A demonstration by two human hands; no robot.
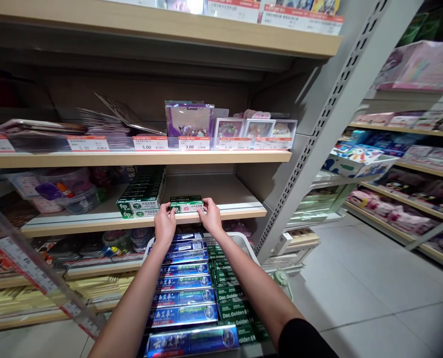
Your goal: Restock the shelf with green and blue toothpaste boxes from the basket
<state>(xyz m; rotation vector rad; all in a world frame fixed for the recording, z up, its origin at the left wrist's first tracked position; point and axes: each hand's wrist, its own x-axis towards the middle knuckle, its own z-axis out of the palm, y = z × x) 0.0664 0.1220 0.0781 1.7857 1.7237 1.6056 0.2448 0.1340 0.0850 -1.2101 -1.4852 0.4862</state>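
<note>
My left hand (165, 223) and my right hand (211, 217) grip opposite ends of a green-and-white toothpaste box (186, 204) marked Doc.Golden. It lies at the front of the lower shelf (221, 191), and another may be under it; I cannot tell. Left of my hands, a stack of matching green boxes (141, 191) runs back into the shelf. Below my forearms a white basket (246, 244) holds rows of blue toothpaste boxes (184, 298) and green Doc.Golden boxes (231, 293).
Above my hands runs a shelf edge (139, 159) with price tags and small packaged goods. Clear plastic tubs (77, 199) stand further left. A slotted metal upright (318, 129) borders the right side, with a tiled aisle floor (355, 288) beyond it.
</note>
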